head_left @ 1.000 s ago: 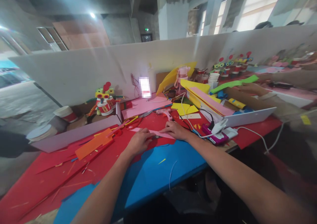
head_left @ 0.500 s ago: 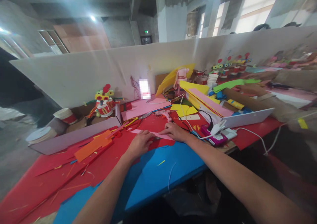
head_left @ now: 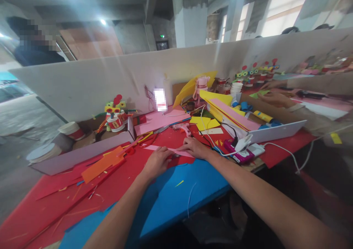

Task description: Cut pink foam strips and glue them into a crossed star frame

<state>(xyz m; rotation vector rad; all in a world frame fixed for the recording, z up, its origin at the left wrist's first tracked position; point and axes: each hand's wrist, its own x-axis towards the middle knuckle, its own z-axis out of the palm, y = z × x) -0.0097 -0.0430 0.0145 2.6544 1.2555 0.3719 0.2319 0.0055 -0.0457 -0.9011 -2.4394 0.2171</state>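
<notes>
Red sheeting [head_left: 125, 177] bears one glue gun [head_left: 181, 126]; left hand [head_left: 158, 161] and right hand [head_left: 195, 148] touch one pink strip [head_left: 151, 147], grip unclear.

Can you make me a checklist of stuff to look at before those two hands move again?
1. Thin pink paper strip touched by both the left hand and the right hand: ok.
2. Metal-bladed scissors away from the fingers: ok, they lie beyond the left hand.
3. Pink plastic glue gun well away from the fingers: not ok, it lies close beyond the right hand.
4. Glue gun cool: cannot tell.
5. Blue flat sheet free of scraps: not ok, a thin yellow sliver lies on it.
</notes>
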